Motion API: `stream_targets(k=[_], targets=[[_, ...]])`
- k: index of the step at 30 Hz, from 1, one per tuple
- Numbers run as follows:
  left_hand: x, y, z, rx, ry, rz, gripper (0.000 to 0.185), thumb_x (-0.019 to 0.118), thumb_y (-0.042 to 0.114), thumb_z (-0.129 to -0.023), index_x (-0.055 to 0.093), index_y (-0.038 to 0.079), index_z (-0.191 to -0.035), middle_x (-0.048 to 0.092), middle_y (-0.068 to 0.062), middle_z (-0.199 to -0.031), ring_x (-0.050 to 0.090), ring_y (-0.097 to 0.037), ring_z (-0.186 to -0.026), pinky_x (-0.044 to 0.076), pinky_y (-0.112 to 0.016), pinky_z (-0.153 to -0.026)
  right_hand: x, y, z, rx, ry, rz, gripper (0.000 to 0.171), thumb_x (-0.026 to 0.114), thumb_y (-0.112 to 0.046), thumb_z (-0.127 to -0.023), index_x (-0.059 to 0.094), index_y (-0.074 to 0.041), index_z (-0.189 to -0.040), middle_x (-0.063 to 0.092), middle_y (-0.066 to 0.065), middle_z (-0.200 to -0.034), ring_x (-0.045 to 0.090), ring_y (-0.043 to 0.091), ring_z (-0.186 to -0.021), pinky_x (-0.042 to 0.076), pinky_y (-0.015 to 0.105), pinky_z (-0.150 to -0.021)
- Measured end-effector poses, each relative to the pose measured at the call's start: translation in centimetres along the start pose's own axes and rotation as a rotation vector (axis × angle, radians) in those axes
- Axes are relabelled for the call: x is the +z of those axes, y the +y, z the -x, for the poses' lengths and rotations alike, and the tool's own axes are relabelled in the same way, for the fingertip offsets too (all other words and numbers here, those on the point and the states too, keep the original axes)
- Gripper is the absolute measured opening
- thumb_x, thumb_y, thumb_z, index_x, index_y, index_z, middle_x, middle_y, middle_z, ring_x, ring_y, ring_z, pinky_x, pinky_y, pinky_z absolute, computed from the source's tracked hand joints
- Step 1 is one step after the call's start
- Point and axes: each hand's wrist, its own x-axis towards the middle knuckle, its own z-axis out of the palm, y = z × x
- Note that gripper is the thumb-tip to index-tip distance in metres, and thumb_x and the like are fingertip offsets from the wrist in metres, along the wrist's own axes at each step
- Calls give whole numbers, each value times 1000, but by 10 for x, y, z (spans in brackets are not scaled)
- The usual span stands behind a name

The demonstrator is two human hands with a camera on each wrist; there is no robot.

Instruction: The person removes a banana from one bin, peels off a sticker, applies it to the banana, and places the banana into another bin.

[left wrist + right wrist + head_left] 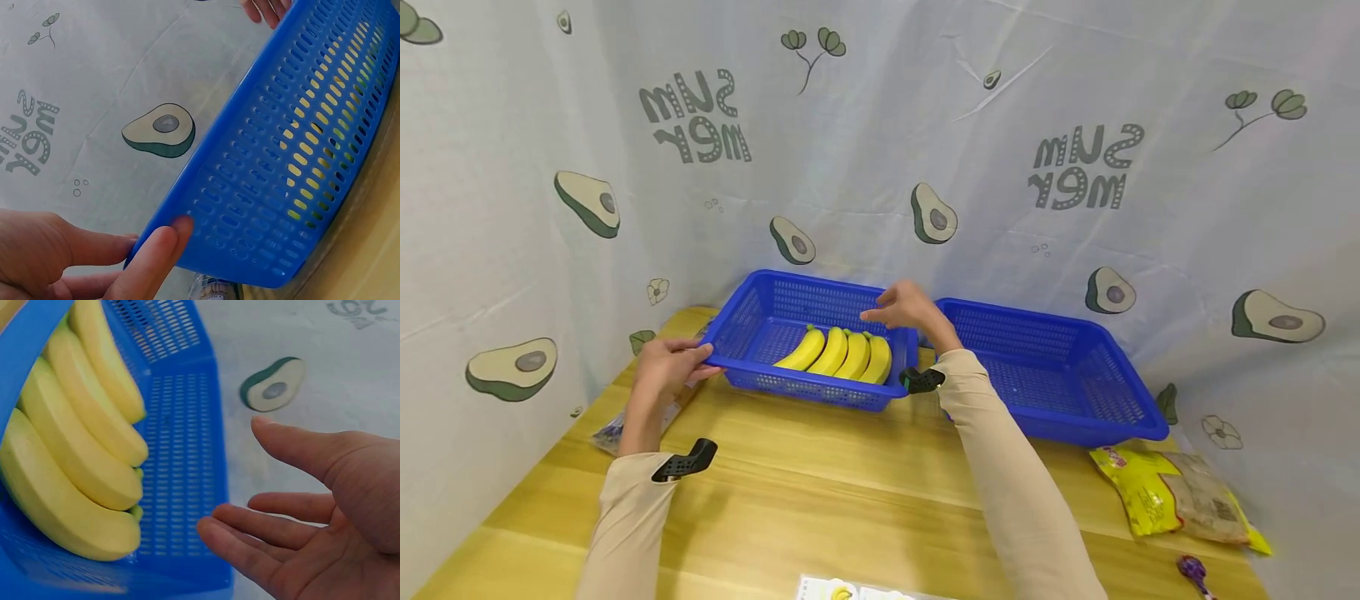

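Nearest the head camera, at the bottom edge, lies a white card (857,590) with a yellow print, and beyond it stretch two beige sleeves across the wooden bench (820,492). Off to the right sit a yellow snack bag (1142,490) and a small purple wrapped sweet (1192,570); a clear packet (613,432) lies by the left wrist. Further on, the left hand (666,368) has the near left corner of the blue basket (760,312) in its grip, thumb on the rim and fingers (156,256) curled against the perforated outer wall, as the left wrist view shows. Inside that basket a bunch of four yellow bananas (842,354) rests against the right-hand end, close to the near wall. The right hand (906,307) hovers just above the bananas and the basket's far right corner, fingers straight and relaxed, palm bare, holding nothing; the right wrist view shows it clear of the fruit. A second blue basket (1060,367) stands just beside the first, to the right, with nothing visible in it. Behind everything hangs the avocado-print cloth (925,150). To handle the basket well, I judge the free hand should take the opposite rim squarely so the load stays level and the bananas do not slide.
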Motion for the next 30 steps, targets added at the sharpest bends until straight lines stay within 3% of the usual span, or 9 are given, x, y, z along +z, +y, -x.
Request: stream_targets(k=[5,7,9,11,14,19,23,27,30], targets=[[1,3,-2,-1,-19,-8,58,62,14,-111,41,-13,-158,70,-12,-104,77,-8,-67,64,-26,-72,12,1,-17,108,-42,43,68,78,-41,-100,61,5,-147,65,20,-145,68,34,-123,54,50,-111],[1,4,-2,10,-18,-16,59,61,14,-111,39,-13,-159,70,-17,-110,77,-9,-68,64,-26,-73,17,2,-24,134,-19,53,49,79,-40,-100,72,2,-123,72,12,-115,68,25,-102,58,41,-98],[1,5,-2,13,-16,-26,59,60,15,-111,38,-12,-159,68,-25,-123,77,-9,-69,64,-26,-73,22,5,-31,159,7,44,37,81,-36,-99,65,-3,-92,58,3,-84,55,18,-78,53,34,-79],[1,5,-1,13,-19,-32,60,59,15,-112,37,-12,-160,62,-32,-137,77,-9,-70,64,-26,-74,27,8,-37,195,21,28,42,82,-34,-98,52,-8,-82,44,0,-78,50,17,-74,50,34,-74],[2,4,-1,10,-24,-32,60,59,16,-112,36,-11,-161,57,-35,-144,77,-9,-70,64,-27,-74,33,14,-44,257,21,-20,35,81,-31,-99,61,-2,-100,59,6,-97,63,24,-93,58,39,-90],[3,5,-2,16,-16,-12,59,58,14,-112,37,-10,-161,65,-29,-131,79,-13,-74,65,-28,-77,40,20,-52,332,16,-105,75,78,-28,-101,41,7,-158,48,21,-159,52,39,-144,48,54,-117],[4,6,-3,15,-12,-15,58,58,13,-112,37,-10,-161,66,-26,-125,78,-11,-73,64,-27,-77,46,23,-60,372,-14,-167,82,76,-23,-102,30,4,-165,38,20,-168,46,39,-150,44,55,-120],[3,4,-2,24,-19,-19,58,56,12,-113,35,-11,-161,58,-35,-141,77,-9,-70,64,-28,-79,54,27,-63,384,-8,-228,78,72,-12,-102,27,5,-165,36,21,-168,45,38,-150,43,53,-121],[2,2,-1,25,-26,-20,58,54,11,-113,33,-12,-162,51,-36,-149,78,-10,-73,64,-29,-81,58,28,-64,373,29,-220,52,69,-4,-100,47,9,-146,56,19,-138,61,34,-123,54,44,-108]])
